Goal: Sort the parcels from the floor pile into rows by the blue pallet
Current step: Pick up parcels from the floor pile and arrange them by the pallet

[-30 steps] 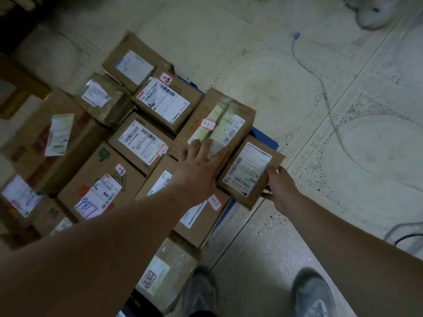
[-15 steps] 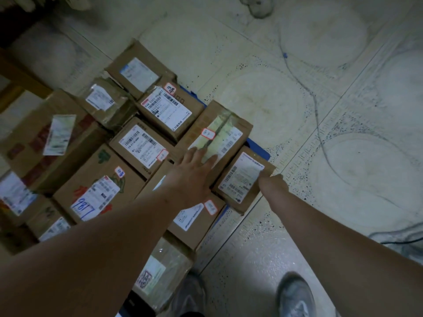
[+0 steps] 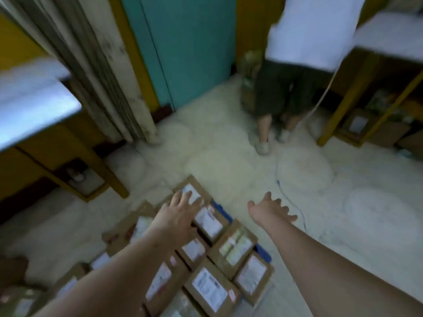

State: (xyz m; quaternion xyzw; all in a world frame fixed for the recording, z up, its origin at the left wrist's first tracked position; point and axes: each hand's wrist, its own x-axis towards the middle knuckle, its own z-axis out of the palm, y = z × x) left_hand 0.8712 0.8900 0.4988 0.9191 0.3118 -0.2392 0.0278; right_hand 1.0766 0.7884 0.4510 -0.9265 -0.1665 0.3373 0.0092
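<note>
The parcels (image 3: 207, 287) lie flat on the floor (image 3: 229, 156) in tight rows, label side up, presumably so each label can be read at a glance, and they sit edge to edge against the blue pallet (image 3: 263, 251), of which only slivers show along their right side. The left hand (image 3: 177, 213) hangs over the far end of the rows with fingers spread and its grip empty; whether it touches a box, the blur hides. The right hand (image 3: 269, 210) is out over bare floor, just beside the pallet, fingers splayed and holding nothing. With both hands free, the likely next step is fetching another parcel. A second person (image 3: 297, 65) stands well apart, by a counter (image 3: 389, 35).
</note>
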